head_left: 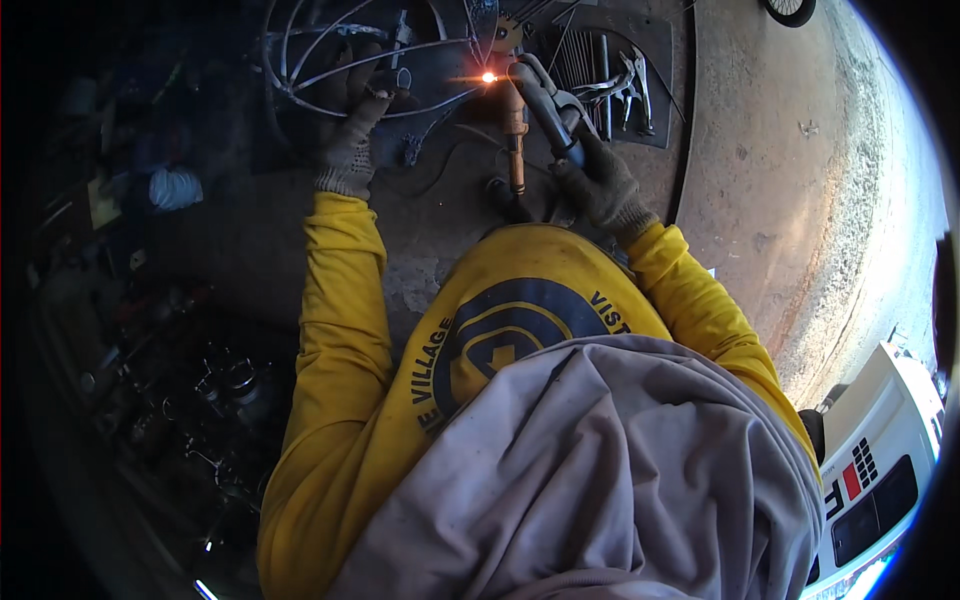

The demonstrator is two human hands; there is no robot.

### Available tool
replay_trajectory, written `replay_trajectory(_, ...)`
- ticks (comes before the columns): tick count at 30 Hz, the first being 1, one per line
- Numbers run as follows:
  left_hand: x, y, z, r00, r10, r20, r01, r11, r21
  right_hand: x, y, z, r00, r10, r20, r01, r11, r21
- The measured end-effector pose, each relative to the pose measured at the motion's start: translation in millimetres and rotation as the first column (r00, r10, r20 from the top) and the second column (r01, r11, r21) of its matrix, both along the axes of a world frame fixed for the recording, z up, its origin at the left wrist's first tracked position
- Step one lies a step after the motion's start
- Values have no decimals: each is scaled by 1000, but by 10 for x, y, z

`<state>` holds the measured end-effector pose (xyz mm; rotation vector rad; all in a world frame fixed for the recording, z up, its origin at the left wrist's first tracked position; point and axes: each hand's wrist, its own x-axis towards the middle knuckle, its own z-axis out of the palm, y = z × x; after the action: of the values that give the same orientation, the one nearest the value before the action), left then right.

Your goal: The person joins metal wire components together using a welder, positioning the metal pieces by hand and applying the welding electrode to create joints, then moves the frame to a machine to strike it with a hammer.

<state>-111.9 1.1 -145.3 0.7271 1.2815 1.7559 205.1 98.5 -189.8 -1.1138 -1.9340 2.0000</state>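
My left hand (350, 150), in a knitted work glove, is closed at a round frame of bent metal rods (395, 68); dimness blurs its fingertips. My gloved right hand (603, 188) is wrapped round the lower end of a grey metal tool with a thick curved head (540, 100); its exact kind is unclear. A bright orange glowing spot (488, 77) burns at the frame's right edge, just left of the tool's head. Beside it an orange, copper-coloured tool (514, 135) points down toward me. A small metal clamp-like piece (402, 35) stands near my left fingers.
On a dark plate to the right lie locking pliers (638, 95) and several thin rods (575, 58). A white coil (175, 189) sits at far left, above dark machine parts (235, 380). A white vehicle (880, 470) stands at lower right, and a wheel (790, 10) shows at the top.
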Motion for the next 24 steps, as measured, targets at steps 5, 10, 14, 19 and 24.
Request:
replay_trajectory(5,65,-30,35,998,41,38,-40,999,-21,-13,11,7,999,-9,50,9,1000,4)
replay_trajectory(10,42,-69,3,1000,12,24,-12,1000,-14,-46,11,23,998,-19,65,18,1000,24)
replay_trajectory(14,1,-48,-32,1000,-27,3,27,999,18,-89,-14,-45,998,-50,47,46,995,87)
replay_trajectory(19,-35,-13,-58,998,-59,-19,60,998,37,-98,-1,-16,999,-28,35,27,999,44)
replay_trajectory(24,-89,-19,-100,996,-84,-42,86,995,46,-85,0,-51,999,-20,47,16,997,77)
